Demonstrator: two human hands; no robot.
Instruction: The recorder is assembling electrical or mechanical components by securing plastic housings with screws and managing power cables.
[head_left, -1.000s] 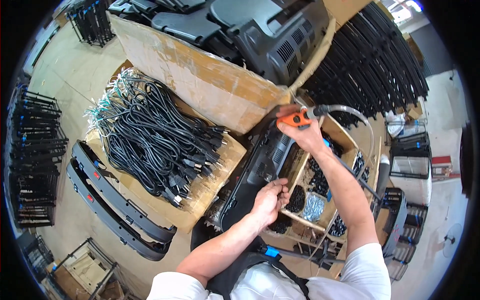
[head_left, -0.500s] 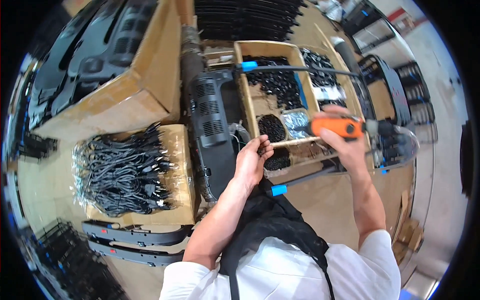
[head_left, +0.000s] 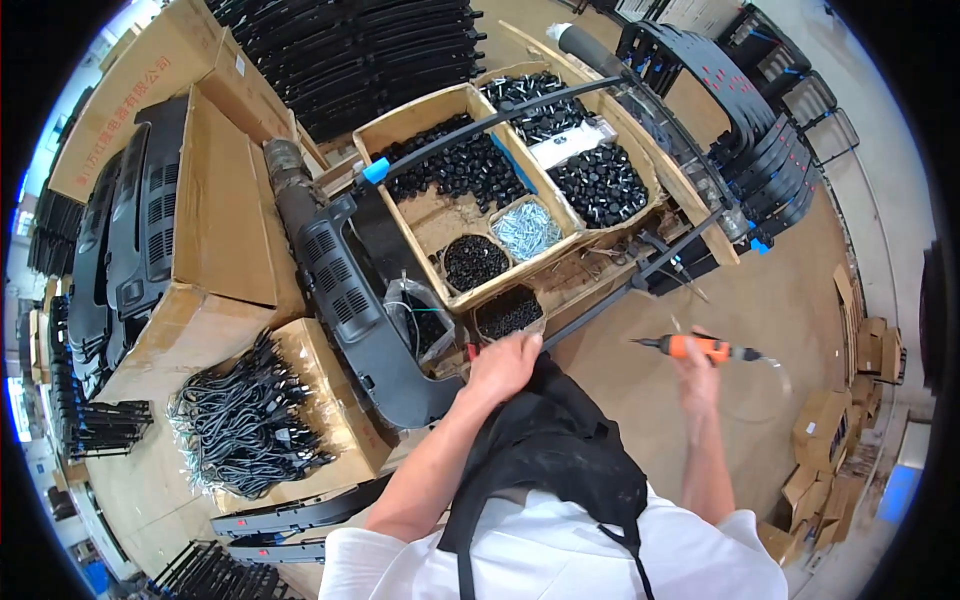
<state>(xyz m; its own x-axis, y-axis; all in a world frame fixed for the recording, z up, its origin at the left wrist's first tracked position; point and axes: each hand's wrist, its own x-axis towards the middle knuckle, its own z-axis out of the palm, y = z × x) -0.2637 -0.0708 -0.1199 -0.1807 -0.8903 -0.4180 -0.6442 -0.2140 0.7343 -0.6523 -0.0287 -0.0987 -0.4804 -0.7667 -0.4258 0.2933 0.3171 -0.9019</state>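
My right hand (head_left: 697, 378) is closed round an orange electric screwdriver (head_left: 708, 348), held level to the right of the bench. Its thin bit points left and a clear cord trails from its back end. My left hand (head_left: 505, 368) is closed at the near end of a black tubular frame (head_left: 610, 300), beside the black vented plastic cover (head_left: 345, 290). What its fingers hold is hidden. A small red thing (head_left: 472, 352) shows next to these fingers. The frame lies across a divided wooden box (head_left: 452, 215); its far-left end carries a blue cap (head_left: 376, 170).
The box holds black knobs (head_left: 460, 165), silver screws (head_left: 527, 230) and small black screws (head_left: 475, 262). On the left, bundled cables (head_left: 255, 420) lie on a cardboard box (head_left: 350, 400), near a carton (head_left: 225, 250) of black covers. Stacked frames (head_left: 765, 160) and cartons (head_left: 825, 430) stand right.
My right hand has moved the screwdriver down, away from the wooden box, and its bit now points left. My left hand has shifted slightly down, onto the frame's near end. The view has turned.
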